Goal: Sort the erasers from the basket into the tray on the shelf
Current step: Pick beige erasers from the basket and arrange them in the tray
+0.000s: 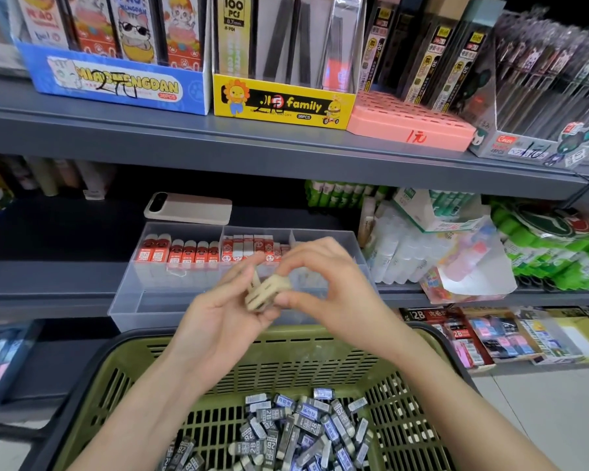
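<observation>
Both hands meet above the green basket (123, 372), in front of the clear tray (130, 300) on the middle shelf. My left hand (225, 321) holds a small stack of pale erasers (266, 292) between thumb and fingers. My right hand (323, 287) pinches the same stack from the right. The motion blurs the erasers. Several grey and black 2B erasers (286, 433) lie loose in the basket bottom. Red-sleeved erasers (181, 254) fill the tray's back left compartment, and red and white ones (249, 249) stand in the middle compartment.
A phone (187, 209) lies on the shelf behind the tray. Glue bottles (398, 253) and green glue sticks (558, 253) crowd the shelf to the right. The upper shelf (184, 137) carries display boxes of pencil leads. More eraser boxes (473, 334) sit on the lower shelf at the right.
</observation>
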Motion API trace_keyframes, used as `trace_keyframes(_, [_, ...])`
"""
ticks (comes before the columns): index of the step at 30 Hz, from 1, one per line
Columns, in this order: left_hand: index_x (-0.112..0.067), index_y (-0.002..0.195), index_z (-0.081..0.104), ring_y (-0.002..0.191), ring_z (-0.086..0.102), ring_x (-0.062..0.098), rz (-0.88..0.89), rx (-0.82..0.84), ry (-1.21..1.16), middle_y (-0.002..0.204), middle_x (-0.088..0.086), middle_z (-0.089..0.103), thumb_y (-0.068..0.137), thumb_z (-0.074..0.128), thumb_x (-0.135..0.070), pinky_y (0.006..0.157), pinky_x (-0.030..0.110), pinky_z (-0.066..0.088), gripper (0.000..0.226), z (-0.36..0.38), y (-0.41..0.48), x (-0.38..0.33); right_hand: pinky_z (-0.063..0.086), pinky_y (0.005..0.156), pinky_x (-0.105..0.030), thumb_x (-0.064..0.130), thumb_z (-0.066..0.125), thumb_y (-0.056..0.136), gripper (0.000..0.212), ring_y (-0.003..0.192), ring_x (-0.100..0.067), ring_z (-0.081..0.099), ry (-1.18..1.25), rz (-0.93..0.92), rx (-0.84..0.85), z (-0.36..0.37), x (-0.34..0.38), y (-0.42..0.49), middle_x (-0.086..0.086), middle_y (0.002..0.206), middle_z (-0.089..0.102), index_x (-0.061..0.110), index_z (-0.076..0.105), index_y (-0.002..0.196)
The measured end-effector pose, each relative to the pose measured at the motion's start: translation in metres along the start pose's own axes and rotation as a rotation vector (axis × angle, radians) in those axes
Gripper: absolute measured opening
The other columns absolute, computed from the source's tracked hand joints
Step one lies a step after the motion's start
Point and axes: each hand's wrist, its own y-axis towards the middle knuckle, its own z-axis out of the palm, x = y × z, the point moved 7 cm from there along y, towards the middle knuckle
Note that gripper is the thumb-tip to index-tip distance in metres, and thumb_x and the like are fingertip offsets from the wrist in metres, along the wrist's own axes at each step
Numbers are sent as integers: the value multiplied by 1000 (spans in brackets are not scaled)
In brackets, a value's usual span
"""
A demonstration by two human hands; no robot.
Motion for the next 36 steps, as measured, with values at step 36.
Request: trace_keyframes(36, [-20,95,66,89,66,11,426,-103,829,96,-5,71,68,76,-21,73,27,55,29,8,7,-8,36,73,-8,23,60,91,13,79,5,51,138,235,-27,-21,-33,-12,27,73,59,33,68,94])
